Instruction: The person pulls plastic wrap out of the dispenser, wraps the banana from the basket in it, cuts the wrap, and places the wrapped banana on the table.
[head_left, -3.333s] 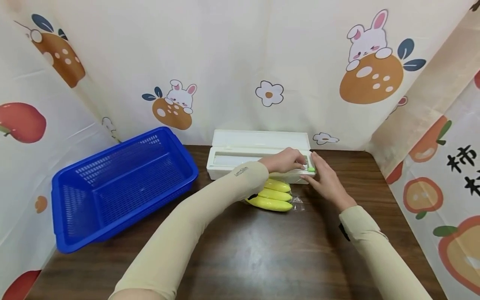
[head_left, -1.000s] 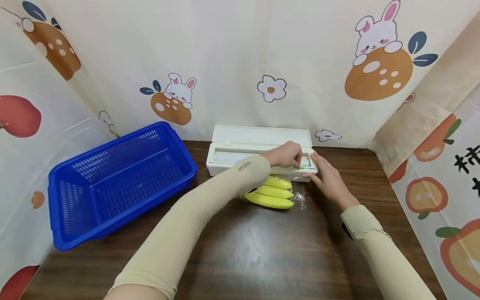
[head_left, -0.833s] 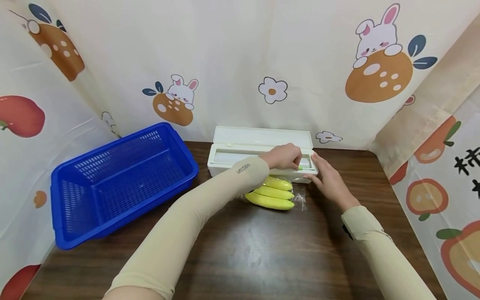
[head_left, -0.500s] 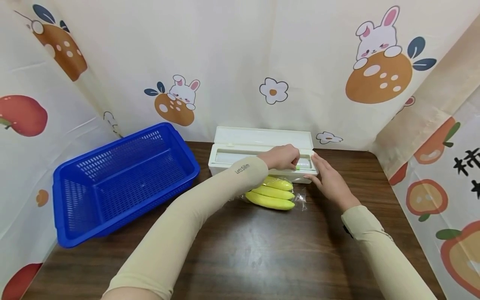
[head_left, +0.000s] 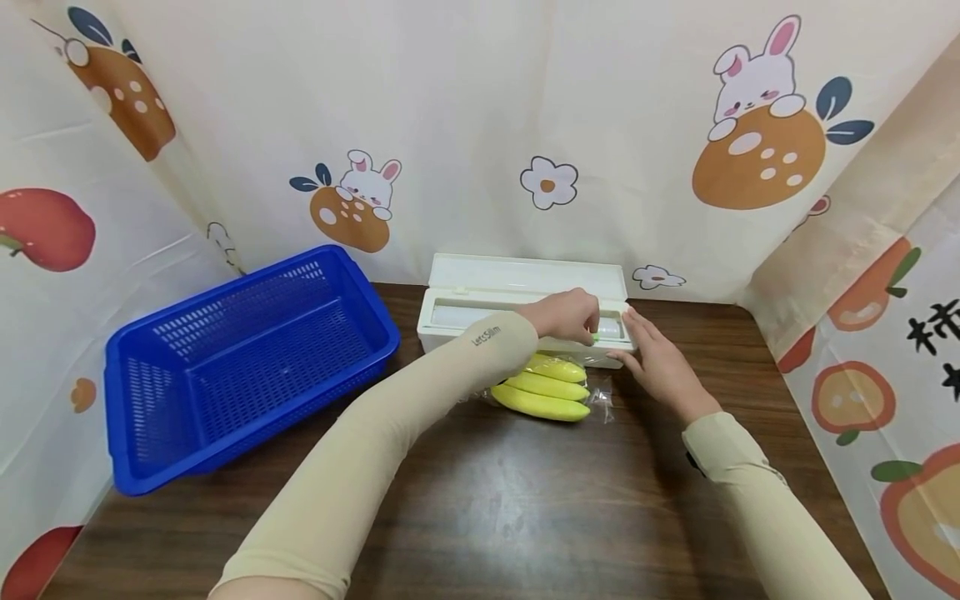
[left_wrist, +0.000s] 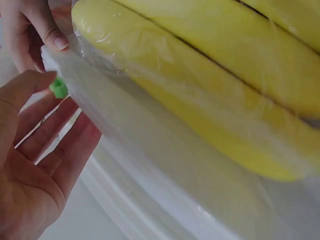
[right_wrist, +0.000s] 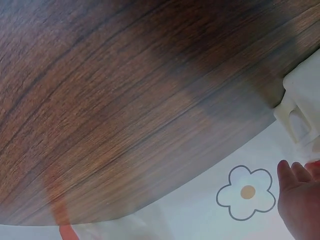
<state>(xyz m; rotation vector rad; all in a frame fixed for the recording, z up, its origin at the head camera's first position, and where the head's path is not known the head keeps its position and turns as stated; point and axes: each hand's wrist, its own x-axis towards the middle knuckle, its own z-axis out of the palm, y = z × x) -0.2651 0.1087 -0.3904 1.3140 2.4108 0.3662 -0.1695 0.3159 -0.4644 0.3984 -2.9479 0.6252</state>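
Observation:
A white cling film dispenser (head_left: 442, 337) stands at the back of the table, its lid (head_left: 525, 273) raised and a pale roll (head_left: 457, 317) inside. My left hand (head_left: 566, 315) pinches the small green slide cutter (left_wrist: 59, 88) on the front rim, near the right end. Thumb in front and fingers along the end, my right hand (head_left: 660, 367) holds the dispenser's right corner. Directly before the dispenser lies a bunch of yellow bananas (head_left: 540, 404) in clear plastic, partly hidden by the left sleeve. The right wrist view catches only part of the right hand (right_wrist: 300, 200).
A blue perforated basket (head_left: 262, 375) sits on the left of the dark wooden table (head_left: 510, 517). Behind the table hangs a printed curtain (head_left: 465, 125), close to the raised lid. Clear plastic (head_left: 602, 398) sticks out to the right of the bananas.
My left hand has taken hold of the green cutter and shifted it a little leftward along the rim. The right hand stays at the dispenser's corner. The head view has tilted slightly.

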